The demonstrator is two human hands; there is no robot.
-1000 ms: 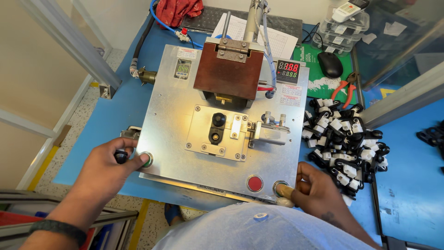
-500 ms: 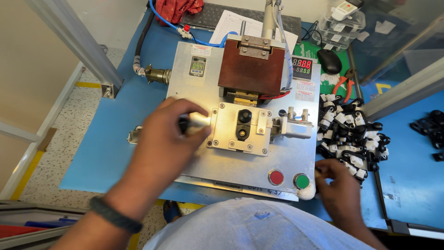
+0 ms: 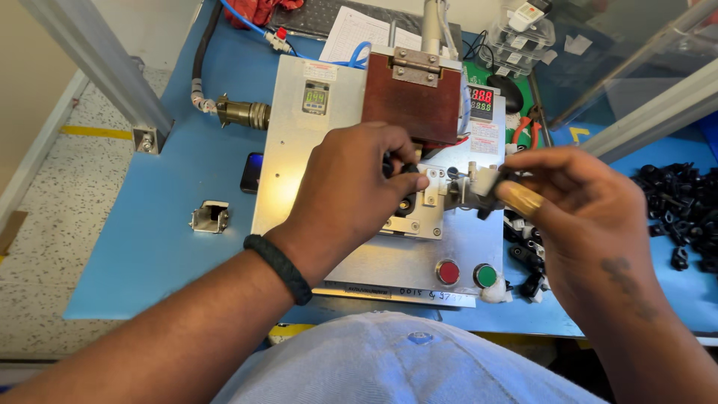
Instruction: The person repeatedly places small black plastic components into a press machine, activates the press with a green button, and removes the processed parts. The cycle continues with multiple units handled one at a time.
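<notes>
The left hand (image 3: 351, 187) is curling over the middle of the metal fixture plate (image 3: 299, 172), its fingers closing round a small black part (image 3: 407, 202) that is sitting in the raised nest block (image 3: 419, 221) just below the brown press head (image 3: 411, 97); most of the part is hidden under the fingers, so its long axis cannot be told for sure, though what shows is running up and down the plate. The right hand (image 3: 576, 217) is hovering just to the right of the nest, fingers pinching together on a second dark piece (image 3: 502, 183) beside the small metal clamp (image 3: 467, 187); how firmly it is gripping cannot be told. The black part is lying directly under the left hand and a little to the left of the right one, so the left hand is the nearer, and the two hands are facing each other across the nest with only the clamp between them. Below them, near the front edge of the plate, a red button (image 3: 448, 271) and a green button (image 3: 486, 275) are sitting side by side, well apart from both hands. The plate is resting on the blue counter (image 3: 134, 262). Toward the counter's right edge a heap of black parts (image 3: 680, 209) is lying loose; toward its left a small metal bracket (image 3: 209, 217) is standing alone, and a dark phone (image 3: 252, 172) is lying just beside the plate's left edge. A brass connector (image 3: 243, 114) with its hose is lying toward the far left corner
</notes>
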